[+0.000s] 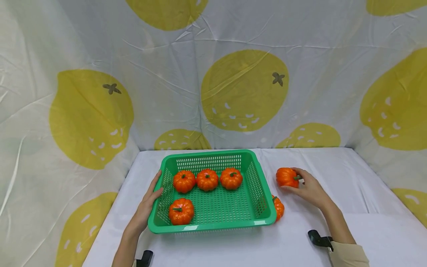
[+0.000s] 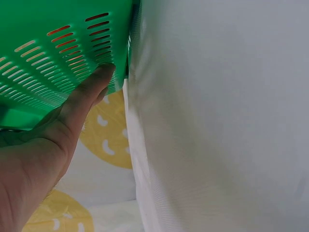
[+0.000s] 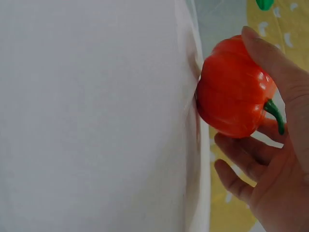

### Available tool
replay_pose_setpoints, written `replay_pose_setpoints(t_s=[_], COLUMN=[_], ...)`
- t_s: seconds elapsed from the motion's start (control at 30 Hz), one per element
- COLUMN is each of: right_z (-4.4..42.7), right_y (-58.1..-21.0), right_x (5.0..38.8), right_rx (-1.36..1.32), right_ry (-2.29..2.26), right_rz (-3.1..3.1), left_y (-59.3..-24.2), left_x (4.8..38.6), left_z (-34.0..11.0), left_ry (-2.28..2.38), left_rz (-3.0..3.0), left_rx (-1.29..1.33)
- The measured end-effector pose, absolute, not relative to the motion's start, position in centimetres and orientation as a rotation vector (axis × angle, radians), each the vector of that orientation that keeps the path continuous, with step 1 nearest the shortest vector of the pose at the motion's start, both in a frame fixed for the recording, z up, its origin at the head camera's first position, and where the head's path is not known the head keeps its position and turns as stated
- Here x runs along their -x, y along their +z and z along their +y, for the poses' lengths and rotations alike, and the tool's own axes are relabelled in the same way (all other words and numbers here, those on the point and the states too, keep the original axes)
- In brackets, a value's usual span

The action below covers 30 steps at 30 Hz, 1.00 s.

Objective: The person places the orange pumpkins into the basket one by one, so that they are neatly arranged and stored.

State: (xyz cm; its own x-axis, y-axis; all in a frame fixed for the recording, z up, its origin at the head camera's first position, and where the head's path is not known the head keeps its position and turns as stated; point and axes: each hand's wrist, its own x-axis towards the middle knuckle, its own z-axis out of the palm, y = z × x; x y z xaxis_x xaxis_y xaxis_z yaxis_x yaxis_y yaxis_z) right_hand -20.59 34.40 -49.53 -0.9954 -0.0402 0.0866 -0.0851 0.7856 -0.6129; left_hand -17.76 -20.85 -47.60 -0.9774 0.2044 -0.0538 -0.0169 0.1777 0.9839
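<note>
Right hand (image 1: 310,189) pinches a pumpkin (image 1: 286,177) between thumb and fingers, stem toward the palm. It sits near the basket (image 1: 220,205), off its right side, apart from it; the left hand (image 1: 146,204) lies straight-fingered along the opposite side. Another pumpkin (image 1: 278,210) is partly hidden by the basket's near right corner.

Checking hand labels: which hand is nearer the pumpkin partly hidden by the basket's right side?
Right. The right hand is beyond and right of the partly hidden pumpkin, gripping another pumpkin; the left hand is across the basket, at its left side.
</note>
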Motion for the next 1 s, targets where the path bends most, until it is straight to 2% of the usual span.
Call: replay_pose_setpoints(t_s=[0.5, 1.0], right_z=[34.1, 36.3], right_y=[-49.3, -48.9], right_x=[20.2, 19.6], right_rx=[-0.112, -0.107], right_ry=[1.023, 1.045], right_rz=[-2.913, -3.03], left_y=[-47.5, -47.5], left_x=[17.7, 17.7], left_z=[-20.8, -20.8], left_ry=[1.888, 1.897], left_rz=[2.281, 2.271], left_rx=[-0.185, -0.184])
